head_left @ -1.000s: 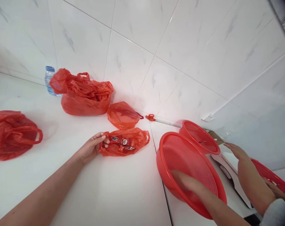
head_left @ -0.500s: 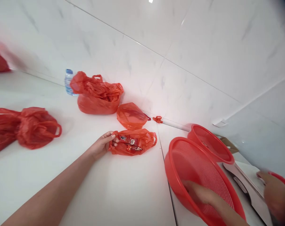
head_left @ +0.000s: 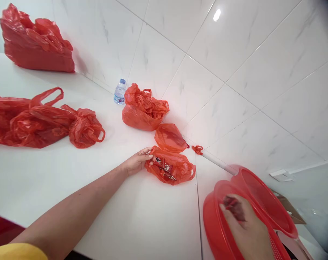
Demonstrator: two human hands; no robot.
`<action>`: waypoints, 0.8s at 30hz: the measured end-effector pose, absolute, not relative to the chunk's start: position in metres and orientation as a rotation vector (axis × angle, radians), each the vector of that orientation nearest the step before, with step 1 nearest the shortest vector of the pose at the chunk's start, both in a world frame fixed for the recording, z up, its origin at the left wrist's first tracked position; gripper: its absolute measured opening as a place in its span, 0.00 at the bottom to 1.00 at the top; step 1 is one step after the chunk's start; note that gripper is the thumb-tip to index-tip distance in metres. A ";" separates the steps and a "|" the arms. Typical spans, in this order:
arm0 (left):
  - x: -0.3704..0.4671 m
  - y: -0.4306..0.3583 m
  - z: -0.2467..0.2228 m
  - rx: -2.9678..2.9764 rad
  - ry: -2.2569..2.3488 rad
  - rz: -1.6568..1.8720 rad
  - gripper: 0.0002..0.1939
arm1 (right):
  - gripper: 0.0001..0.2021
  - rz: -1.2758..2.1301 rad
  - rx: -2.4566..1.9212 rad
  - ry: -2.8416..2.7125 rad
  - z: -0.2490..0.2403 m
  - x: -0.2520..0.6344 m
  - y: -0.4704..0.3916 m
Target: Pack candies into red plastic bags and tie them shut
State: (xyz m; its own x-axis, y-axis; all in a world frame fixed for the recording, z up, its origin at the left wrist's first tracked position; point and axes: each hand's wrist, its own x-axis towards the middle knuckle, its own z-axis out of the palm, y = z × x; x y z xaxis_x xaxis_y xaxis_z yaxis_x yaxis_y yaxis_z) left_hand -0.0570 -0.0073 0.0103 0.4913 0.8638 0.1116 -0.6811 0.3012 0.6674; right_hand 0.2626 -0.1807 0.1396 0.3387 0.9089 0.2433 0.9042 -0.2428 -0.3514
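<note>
My left hand point(head_left: 139, 161) pinches the near-left rim of a thin red plastic bag point(head_left: 181, 169) lying on the white table. Several small dark-red snack packets point(head_left: 166, 168) show inside the bag's mouth. Over the red perforated basket point(head_left: 216, 220), my right hand point(head_left: 247, 227) is closed around some small dark-red packets point(head_left: 234, 206); motion blurs them, so their number is unclear. Right behind the held bag lies another red plastic bag point(head_left: 170, 138), which looks flat and nearly see-through.
A second red basket point(head_left: 267, 202) stands behind the first, near a cardboard box point(head_left: 288, 208). Along the tiled wall are a full red bag point(head_left: 144, 112), a water bottle point(head_left: 119, 92) and a tall red bag point(head_left: 39, 47). More knotted red bags point(head_left: 41, 122) lie at left.
My right hand has come up out of the basket with dark-red packets in it. My left hand keeps its hold on the bag. The view has turned left, and another person's hand has left it.
</note>
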 end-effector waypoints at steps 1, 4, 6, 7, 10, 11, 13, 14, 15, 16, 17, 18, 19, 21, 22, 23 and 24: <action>-0.058 -0.008 0.010 0.729 0.276 1.039 0.19 | 0.16 0.091 -2.134 -1.635 0.136 0.238 -0.176; -0.059 -0.009 0.009 0.738 0.257 1.006 0.20 | 0.12 0.324 -1.925 -1.741 0.118 0.177 -0.150; -0.060 -0.011 0.011 0.734 0.251 0.992 0.20 | 0.11 0.378 -1.861 -1.779 0.103 0.156 -0.127; -0.060 -0.012 0.012 0.729 0.247 0.989 0.21 | 0.13 0.370 -1.865 -1.787 0.096 0.151 -0.116; -0.061 -0.012 0.013 0.720 0.234 0.978 0.21 | 0.26 0.320 -1.913 -1.748 0.077 0.153 -0.092; -0.061 -0.012 0.013 0.723 0.229 0.975 0.21 | 0.29 0.306 -1.916 -1.724 0.071 0.156 -0.089; -0.061 -0.010 0.013 0.732 0.221 0.968 0.21 | 0.29 0.236 -1.887 -1.668 0.059 0.166 -0.087; -0.061 -0.009 0.013 0.733 0.217 0.967 0.21 | 0.28 0.181 -1.868 -1.629 0.052 0.171 -0.087; -0.060 -0.008 0.013 0.730 0.214 0.964 0.21 | 0.28 0.123 -1.854 -1.573 0.045 0.177 -0.087; -0.060 -0.007 0.013 0.726 0.212 0.959 0.22 | 0.30 0.084 -1.855 -1.499 0.038 0.184 -0.087; -0.061 -0.007 0.013 0.722 0.210 0.954 0.22 | 0.32 0.078 -1.871 -1.405 0.031 0.191 -0.085; -0.061 -0.006 0.013 0.720 0.210 0.951 0.23 | 0.34 0.108 -1.900 -1.300 0.023 0.198 -0.083; -0.061 -0.007 0.012 0.720 0.211 0.952 0.23 | 0.36 0.161 -1.933 -1.201 0.016 0.205 -0.081; -0.062 -0.008 0.012 0.725 0.230 0.955 0.23 | 0.37 0.263 -1.970 -1.074 0.004 0.218 -0.075; -0.062 -0.009 0.013 0.727 0.256 0.959 0.22 | 0.36 0.291 -1.974 -1.059 0.000 0.223 -0.072; -0.062 -0.009 0.015 0.726 0.291 0.965 0.20 | 0.35 0.301 -1.967 -1.067 -0.003 0.227 -0.069; -0.060 -0.010 0.019 0.726 0.333 0.974 0.19 | 0.34 0.302 -1.952 -1.084 -0.006 0.230 -0.066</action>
